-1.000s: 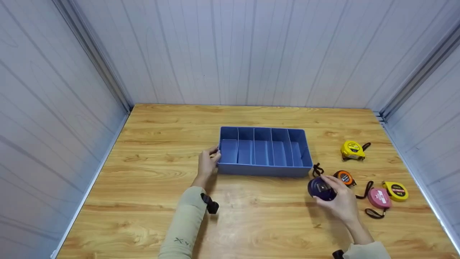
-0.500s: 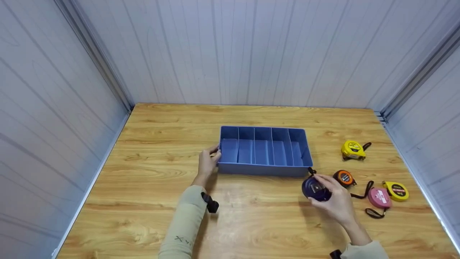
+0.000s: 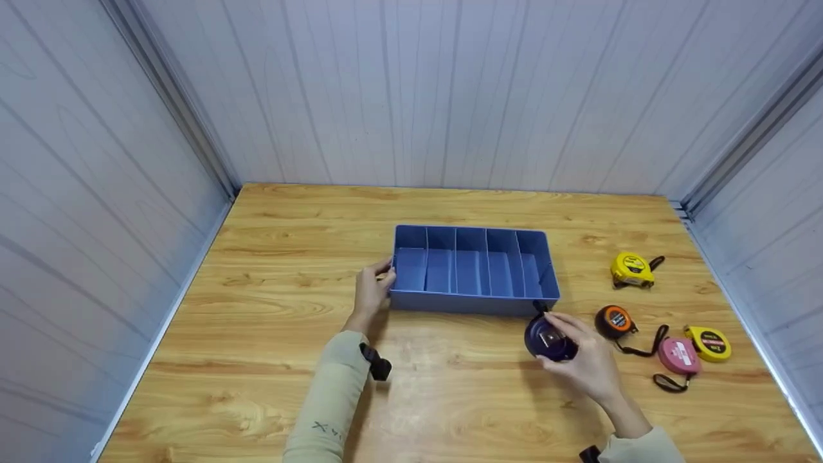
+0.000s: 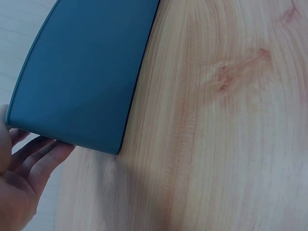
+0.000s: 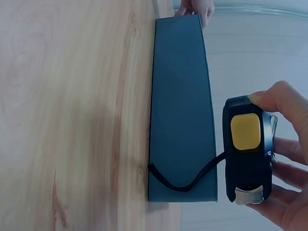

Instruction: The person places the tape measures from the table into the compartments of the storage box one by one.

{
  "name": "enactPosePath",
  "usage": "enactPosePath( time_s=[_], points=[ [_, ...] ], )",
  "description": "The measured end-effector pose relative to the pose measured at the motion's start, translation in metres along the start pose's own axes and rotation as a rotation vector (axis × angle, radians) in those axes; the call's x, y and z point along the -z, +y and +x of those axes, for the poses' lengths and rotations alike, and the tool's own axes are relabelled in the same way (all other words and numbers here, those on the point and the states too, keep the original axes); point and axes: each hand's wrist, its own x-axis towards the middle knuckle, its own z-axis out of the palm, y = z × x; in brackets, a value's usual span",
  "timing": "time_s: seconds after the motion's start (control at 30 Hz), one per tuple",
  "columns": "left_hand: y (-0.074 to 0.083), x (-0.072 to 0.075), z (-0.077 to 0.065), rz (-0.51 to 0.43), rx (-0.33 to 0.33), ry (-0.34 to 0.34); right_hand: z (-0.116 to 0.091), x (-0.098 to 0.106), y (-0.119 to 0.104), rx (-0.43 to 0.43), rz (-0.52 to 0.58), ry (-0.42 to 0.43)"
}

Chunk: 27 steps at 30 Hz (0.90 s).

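A blue box (image 3: 472, 303) with several compartments sits on the wooden table, its long side toward me. My left hand (image 3: 371, 292) grips the box's left end; in the left wrist view its fingers (image 4: 45, 161) lie along the end wall and the thumb is at the rim. With thumb and fingers, my right hand (image 3: 582, 357) holds a dark tape measure (image 3: 539, 337) above the table, just in front of the box's right front corner. A yellow button and metal hook show on that tape measure (image 5: 246, 132) in the right wrist view, and its black wrist strap (image 5: 185, 185) hangs across the box's wall.
To the right lie a yellow tape measure (image 3: 633, 269), an orange and black one (image 3: 614, 321), a pink one (image 3: 679, 355) and another yellow tape measure (image 3: 709, 343) touching the pink one. Walls of pale panels (image 3: 418, 96) close in the table at the back and sides.
My right hand has carried the dark tape measure leftward, away from the orange and black one, to the front of the box's right corner. The left hand and box have stayed put.
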Motion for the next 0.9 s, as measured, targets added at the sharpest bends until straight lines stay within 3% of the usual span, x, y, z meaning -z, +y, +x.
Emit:
enactPosePath(
  time_s=[0.13, 0.7, 0.9],
  points=[
    [0.0, 0.001, 0.0, 0.023, -0.02, 0.004, 0.002, -0.004, -0.004, -0.003, 0.025, -0.017],
    [0.002, 0.002, -0.001, 0.001, 0.03, -0.001, 0.015, -0.021, -0.018, 0.02, 0.103, -0.057],
    [0.002, 0.001, -0.001, 0.003, 0.037, 0.001, 0.019, -0.027, -0.019, 0.081, 0.123, -0.055]
  ],
)
